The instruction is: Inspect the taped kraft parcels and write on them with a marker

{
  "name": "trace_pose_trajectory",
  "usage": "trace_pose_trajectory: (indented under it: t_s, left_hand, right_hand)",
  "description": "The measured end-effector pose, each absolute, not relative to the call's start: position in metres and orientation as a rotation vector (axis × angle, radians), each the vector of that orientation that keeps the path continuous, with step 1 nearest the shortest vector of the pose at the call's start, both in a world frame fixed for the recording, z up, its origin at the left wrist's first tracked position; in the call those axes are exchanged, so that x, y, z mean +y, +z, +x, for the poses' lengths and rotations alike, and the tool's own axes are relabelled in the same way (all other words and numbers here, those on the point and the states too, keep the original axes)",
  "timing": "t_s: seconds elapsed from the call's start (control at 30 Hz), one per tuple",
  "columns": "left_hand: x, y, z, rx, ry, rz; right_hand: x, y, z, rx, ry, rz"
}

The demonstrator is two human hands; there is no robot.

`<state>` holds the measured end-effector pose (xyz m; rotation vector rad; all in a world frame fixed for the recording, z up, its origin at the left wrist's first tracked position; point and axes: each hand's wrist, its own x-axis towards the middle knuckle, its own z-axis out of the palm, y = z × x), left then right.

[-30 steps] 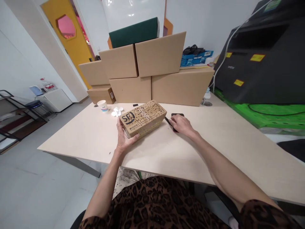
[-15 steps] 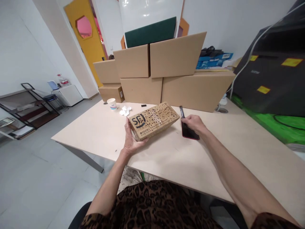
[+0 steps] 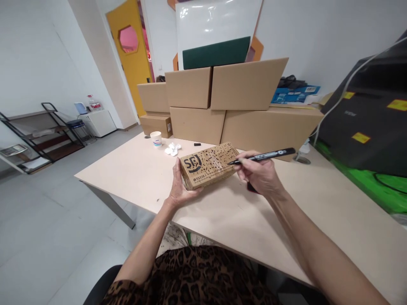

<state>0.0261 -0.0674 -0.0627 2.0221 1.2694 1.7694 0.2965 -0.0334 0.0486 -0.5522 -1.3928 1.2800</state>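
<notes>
A small cardboard box point(image 3: 206, 167) printed with black marks and "SF" lettering lies tilted toward me over the table. Around its left end and lower edge, my left hand point(image 3: 181, 186) grips it with thumb and fingers. My right hand point(image 3: 257, 171) pinches a black marker pen point(image 3: 270, 155), whose uncapped tip is at the right part of the box's top face; whether it touches I cannot tell. Beneath the right hand a dark phone point(image 3: 252, 187) with a red edge shows, mostly hidden. Behind the box sits a small black piece like a pen cap point(image 3: 197, 144).
Several large cardboard boxes point(image 3: 248, 84) are stacked along the back of the table point(image 3: 127, 169), a dark green box point(image 3: 216, 53) on top. A paper cup point(image 3: 156, 139) and crumpled tissue point(image 3: 173, 148) stand back left. A black covered bulk point(image 3: 359, 106) is at right.
My right hand has moved from beside the phone up and left to the box, turning the marker so its tip points at the top face. The left hand keeps its hold; the view shifted slightly.
</notes>
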Motion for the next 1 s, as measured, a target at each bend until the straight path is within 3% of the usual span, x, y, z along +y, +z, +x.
trace_pose_trajectory:
  t_s: [0.53, 1.0]
  left_hand:
    - [-0.068, -0.060, 0.030, 1.282, 1.761, 2.095]
    - [-0.065, -0.061, 0.032, 1.309, 1.789, 2.187]
  right_hand:
    - [-0.044, 0.043, 0.271, -1.752, 0.681, -0.587]
    - [-0.036, 0.042, 0.269, -1.852, 0.626, -0.591]
